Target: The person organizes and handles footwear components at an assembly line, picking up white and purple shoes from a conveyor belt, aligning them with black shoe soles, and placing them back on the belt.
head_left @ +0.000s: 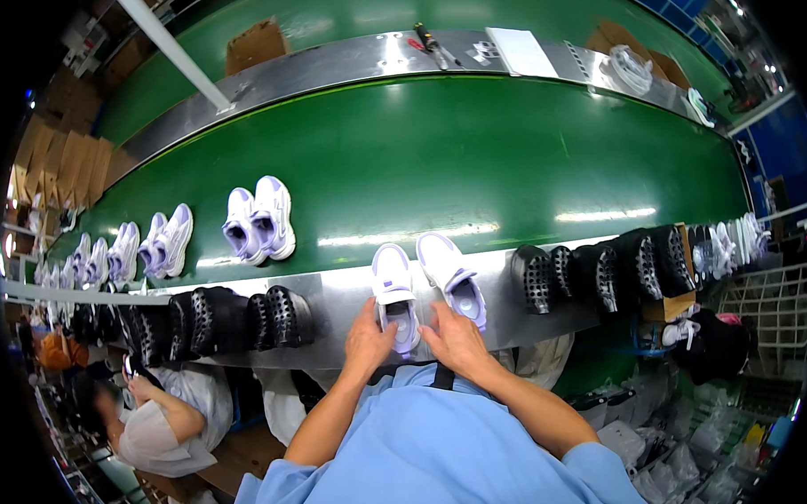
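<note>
In front of me, a pair of white sneakers with lavender trim stands at the steel table's near side, toes pointing away. My left hand (369,341) is closed at the heel of the left sneaker (392,274), with the thumb by its opening and the fingers along its outer side. Between the two heels is my right hand (457,341), thumb and forefinger apart. Its thumb lies near the left sneaker's side, and its forefinger is by the inner side of the right sneaker (440,262). The other right fingers are largely hidden.
Another white-lavender pair (261,220) stands on the green conveyor belt (407,154), with more pairs (166,244) farther left. Black studded shoes line the steel edge at left (214,321) and right (598,272). A screwdriver (428,44) and white paper (522,52) lie across the belt. Another person (162,421) sits lower left.
</note>
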{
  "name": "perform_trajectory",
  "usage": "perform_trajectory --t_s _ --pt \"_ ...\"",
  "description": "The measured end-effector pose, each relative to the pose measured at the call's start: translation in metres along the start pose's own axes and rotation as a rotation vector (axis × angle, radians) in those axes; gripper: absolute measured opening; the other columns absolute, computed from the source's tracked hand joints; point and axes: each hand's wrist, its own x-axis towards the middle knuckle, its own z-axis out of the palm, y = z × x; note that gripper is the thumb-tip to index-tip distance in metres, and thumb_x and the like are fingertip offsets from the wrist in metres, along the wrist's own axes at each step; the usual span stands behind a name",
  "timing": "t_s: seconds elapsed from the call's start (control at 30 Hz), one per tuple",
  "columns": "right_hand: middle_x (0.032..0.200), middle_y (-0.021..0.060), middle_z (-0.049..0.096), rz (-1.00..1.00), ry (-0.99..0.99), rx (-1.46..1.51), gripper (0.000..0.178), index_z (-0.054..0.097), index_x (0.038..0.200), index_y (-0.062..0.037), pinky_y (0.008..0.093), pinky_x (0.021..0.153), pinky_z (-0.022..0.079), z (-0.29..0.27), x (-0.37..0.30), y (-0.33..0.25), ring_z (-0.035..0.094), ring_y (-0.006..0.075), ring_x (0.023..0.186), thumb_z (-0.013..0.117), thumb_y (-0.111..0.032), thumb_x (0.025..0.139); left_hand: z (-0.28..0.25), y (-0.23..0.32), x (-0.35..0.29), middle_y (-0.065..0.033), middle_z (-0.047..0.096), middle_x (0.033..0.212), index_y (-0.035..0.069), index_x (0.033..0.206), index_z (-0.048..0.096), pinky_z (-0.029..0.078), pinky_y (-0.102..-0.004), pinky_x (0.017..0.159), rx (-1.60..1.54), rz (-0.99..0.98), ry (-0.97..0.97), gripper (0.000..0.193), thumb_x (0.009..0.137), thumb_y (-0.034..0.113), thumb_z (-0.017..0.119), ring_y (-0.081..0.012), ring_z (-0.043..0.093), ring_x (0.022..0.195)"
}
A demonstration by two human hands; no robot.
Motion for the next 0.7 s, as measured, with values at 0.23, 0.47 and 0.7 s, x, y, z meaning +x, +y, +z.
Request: perform_trajectory --t_s 0.23,0.47,0.7 --pt "0.131 0.0205 0.06 -0.338 0.079 -0.052 0.054 0.061 0.128 -0.0006 0.0474 0.108 0.046 0.043 0.055 0.008 0.055 0.0432 0.123 0.069 -0.003 0.075 -0.01 -0.016 0.004 -0.0201 0.07 0.1 0.013 0.131 0.066 0.054 -0.0535 0.081 0.13 0.19 0.119 0.045 0.086 0.013 0.068 -0.0423 0.068 0.095" --pt "0.131 0.0113 0.062 -0.619 0.002 -0.162 0.053 0.063 0.126 -0.0056 0.0439 0.103 0.049 0.045 0.065 0.0 0.056 0.0358 0.118 0.067 -0.002 0.073 -0.008 -0.042 0.002 -0.0169 0.068 0.093 0.009 0.103 0.074 0.054 -0.0489 0.076 -0.069 0.2 0.335 0.02 0.085 0.015 0.078 -0.0384 0.068 0.087" --pt "0.123 0.0094 0.061 -0.595 -0.141 -0.257 0.052 0.067 0.123 -0.0144 0.0436 0.1 0.051 0.039 0.075 -0.009 0.057 0.0345 0.114 0.067 -0.001 0.072 -0.003 -0.043 0.008 -0.0171 0.066 0.092 0.006 0.097 0.073 0.054 -0.0507 0.074 -0.117 0.183 0.367 0.013 0.086 0.012 0.075 -0.0405 0.067 0.085"
